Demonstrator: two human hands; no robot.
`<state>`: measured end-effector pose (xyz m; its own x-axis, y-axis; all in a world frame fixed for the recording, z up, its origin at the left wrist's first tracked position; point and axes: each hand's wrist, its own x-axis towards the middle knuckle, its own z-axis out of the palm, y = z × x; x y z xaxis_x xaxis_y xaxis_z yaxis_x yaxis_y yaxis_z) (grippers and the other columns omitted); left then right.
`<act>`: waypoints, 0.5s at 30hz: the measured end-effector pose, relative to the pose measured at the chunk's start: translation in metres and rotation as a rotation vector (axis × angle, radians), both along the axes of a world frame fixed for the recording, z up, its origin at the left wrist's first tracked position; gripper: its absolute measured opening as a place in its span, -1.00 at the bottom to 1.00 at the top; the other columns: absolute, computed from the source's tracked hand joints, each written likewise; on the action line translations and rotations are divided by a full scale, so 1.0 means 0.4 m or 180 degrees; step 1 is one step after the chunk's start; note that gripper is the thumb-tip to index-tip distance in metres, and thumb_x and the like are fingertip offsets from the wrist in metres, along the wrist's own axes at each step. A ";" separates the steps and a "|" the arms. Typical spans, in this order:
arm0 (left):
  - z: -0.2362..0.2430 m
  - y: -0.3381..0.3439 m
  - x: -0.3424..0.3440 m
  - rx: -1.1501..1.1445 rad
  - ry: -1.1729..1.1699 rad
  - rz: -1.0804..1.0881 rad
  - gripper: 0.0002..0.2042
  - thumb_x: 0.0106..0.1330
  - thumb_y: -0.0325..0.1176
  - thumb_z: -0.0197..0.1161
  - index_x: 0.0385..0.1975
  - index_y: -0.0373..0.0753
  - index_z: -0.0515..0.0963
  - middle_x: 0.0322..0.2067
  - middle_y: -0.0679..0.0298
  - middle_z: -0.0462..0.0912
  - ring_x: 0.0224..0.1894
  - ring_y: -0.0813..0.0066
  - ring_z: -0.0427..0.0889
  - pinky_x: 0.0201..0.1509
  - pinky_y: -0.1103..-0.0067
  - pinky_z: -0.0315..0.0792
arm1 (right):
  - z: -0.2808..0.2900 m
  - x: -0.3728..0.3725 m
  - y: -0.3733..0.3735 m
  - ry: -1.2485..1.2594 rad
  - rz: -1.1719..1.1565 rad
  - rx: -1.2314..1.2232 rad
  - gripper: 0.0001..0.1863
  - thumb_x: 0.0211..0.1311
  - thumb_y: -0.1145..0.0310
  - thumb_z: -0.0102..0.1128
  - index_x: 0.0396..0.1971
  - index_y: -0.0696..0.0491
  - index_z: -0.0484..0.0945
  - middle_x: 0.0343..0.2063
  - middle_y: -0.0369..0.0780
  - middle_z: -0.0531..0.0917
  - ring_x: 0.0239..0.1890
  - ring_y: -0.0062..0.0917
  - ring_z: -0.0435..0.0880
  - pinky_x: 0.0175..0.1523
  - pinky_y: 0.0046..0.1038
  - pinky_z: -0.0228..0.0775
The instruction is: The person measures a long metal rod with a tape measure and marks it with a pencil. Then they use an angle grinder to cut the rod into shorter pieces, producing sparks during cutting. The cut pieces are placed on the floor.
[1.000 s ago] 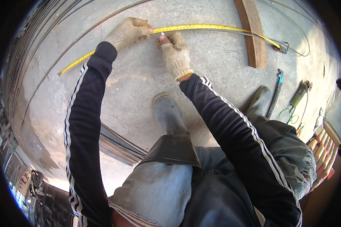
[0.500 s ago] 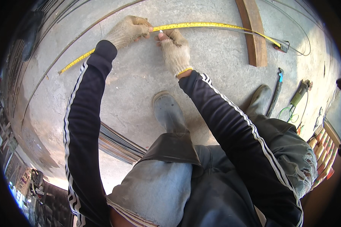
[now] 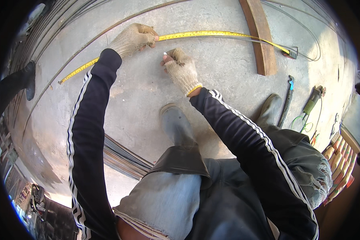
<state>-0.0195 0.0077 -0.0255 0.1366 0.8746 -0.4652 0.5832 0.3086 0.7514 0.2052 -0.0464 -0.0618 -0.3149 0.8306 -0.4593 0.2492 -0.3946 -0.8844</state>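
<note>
Pressing the yellow tape measure [image 3: 212,35] down, the left hand [image 3: 134,39] is gripping it; the right hand [image 3: 181,69], at its four o'clock, is pinching white chalk [image 3: 165,54].

Coarse beige knit cotton gloves, fingerless, on left hand [image 3: 134,39] and right hand [image 3: 183,71]; weave nubbly, matt. Yellow metal measuring tape [image 3: 212,35], thin, smooth, slight sheen. Small white chalk stub [image 3: 165,53], dry, powdery. Grey concrete floor [image 3: 140,100], rough, dusty, blotched. Long brown wooden plank [image 3: 259,36], grain worn, dull. Thin dark steel rods [image 3: 120,154], bundled, ribbed, faint glint. Grey rubber boot [image 3: 178,126], scuffed, dust-dulled. Black synthetic track sleeves [image 3: 88,132] with white stripes, smooth, soft shine. Faded blue denim trousers [image 3: 308,176], frayed, torn.
</note>
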 end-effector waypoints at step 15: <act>-0.014 -0.007 0.020 -0.0373 -0.0367 0.0414 -0.72 0.33 -0.19 0.41 -0.22 -0.31 0.77 -0.50 0.35 0.70 -0.59 0.66 0.46 -0.51 0.61 0.31 | 0.557 0.592 0.542 -0.1489 0.1877 -0.0380 -0.70 0.58 0.15 0.04 -0.13 0.05 0.63 -0.41 -0.21 0.75 -0.41 -0.61 0.78 -0.38 -0.54 0.69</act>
